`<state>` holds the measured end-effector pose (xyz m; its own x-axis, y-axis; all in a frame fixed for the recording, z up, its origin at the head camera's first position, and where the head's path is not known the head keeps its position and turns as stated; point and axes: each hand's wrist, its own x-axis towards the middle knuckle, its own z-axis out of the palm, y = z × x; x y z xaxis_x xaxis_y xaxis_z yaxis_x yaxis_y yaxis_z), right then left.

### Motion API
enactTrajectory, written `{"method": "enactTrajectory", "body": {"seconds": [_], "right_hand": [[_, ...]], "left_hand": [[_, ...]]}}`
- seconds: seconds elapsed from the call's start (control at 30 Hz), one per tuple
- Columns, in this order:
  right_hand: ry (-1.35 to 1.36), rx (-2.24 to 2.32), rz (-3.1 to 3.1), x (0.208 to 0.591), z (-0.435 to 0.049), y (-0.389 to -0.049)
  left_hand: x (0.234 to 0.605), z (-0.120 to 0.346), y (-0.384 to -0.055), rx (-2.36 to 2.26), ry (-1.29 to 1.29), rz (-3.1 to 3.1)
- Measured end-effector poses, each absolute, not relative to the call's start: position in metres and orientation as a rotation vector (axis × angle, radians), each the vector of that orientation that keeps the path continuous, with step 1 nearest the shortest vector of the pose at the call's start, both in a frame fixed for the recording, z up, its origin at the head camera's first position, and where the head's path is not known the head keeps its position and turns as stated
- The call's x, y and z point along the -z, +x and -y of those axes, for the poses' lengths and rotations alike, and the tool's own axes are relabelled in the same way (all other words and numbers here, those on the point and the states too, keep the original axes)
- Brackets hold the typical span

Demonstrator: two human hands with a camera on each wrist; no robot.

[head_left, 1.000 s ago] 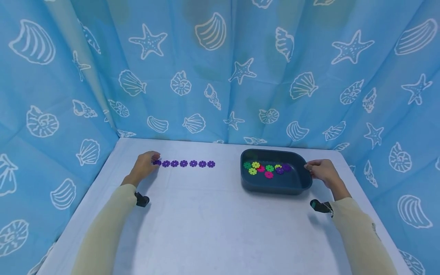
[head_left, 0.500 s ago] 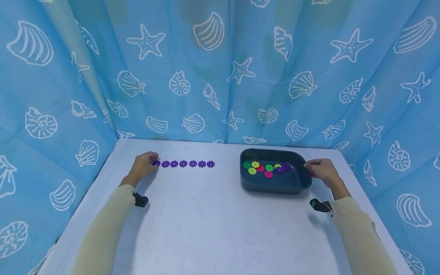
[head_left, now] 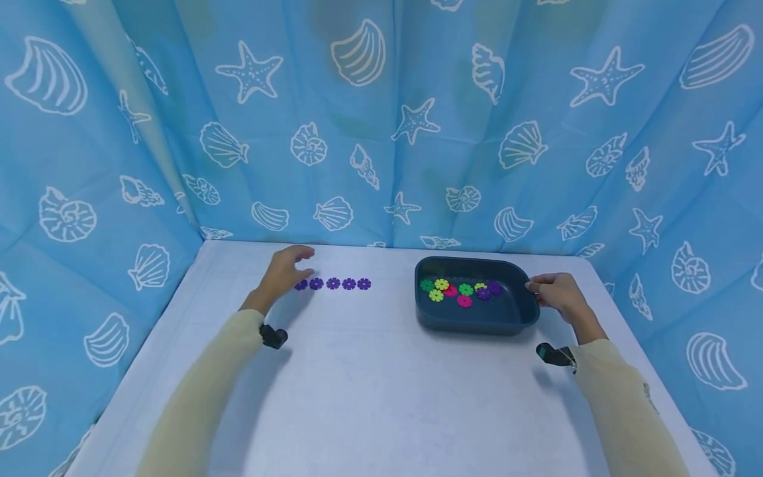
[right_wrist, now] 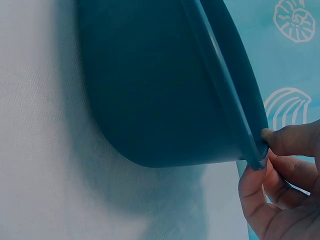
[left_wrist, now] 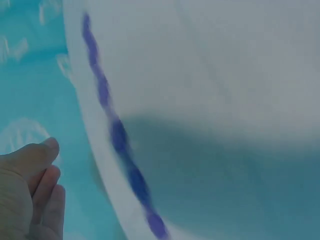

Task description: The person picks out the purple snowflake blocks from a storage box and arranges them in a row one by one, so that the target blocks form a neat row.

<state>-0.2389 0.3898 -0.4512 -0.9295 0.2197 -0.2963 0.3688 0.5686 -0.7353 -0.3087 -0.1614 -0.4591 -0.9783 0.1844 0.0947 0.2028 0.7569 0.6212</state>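
Note:
A row of purple notched flower-shaped discs (head_left: 333, 283) lies flat on the white tabletop, left of centre. My left hand (head_left: 283, 273) is over the row's left part, thumb and fingers apart with nothing between them, and hides the discs at that end. In the left wrist view the purple discs (left_wrist: 119, 136) blur into a line beside the left hand (left_wrist: 34, 185). My right hand (head_left: 558, 295) pinches the right rim of a dark blue plastic basin (head_left: 477, 324); the right wrist view has the thumb inside the rim and fingers outside. Loose discs (head_left: 464, 301) in green, yellow, pink and purple lie in the basin.
The white cloth-covered table (head_left: 381, 397) ends at the back against a blue curtain (head_left: 411, 172) printed with shells and starfish. The curtain also runs along both sides. A dark wrist camera (head_left: 274, 336) juts from the left sleeve, and another camera (head_left: 556, 355) from the right.
My left hand has moved right from the row's left end, its thumb and fingers now spread. My right hand stays on the basin's rim.

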Motion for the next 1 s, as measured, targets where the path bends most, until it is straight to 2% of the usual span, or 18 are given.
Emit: {"method": "enactTrajectory", "body": {"seconds": [0.2,0.57,0.73,1.0], "right_hand": [[0.536,1.292,-2.637,0.451,-0.39,-0.238],[0.562,1.321,-2.652,0.465,-0.398,-0.249],[0.578,1.324,-2.645,0.481,-0.411,-0.259],[0.55,1.288,-2.761,0.539,-0.446,-0.287]], "left_hand": [[0.454,0.077,-0.315,1.098,-0.655,2.817],[0.454,-0.071,-0.302,1.131,-1.031,2.797],[0.463,-0.118,-0.293,1.007,-1.162,2.9],[0.474,-0.162,-0.284,0.85,-1.245,2.975]]}}
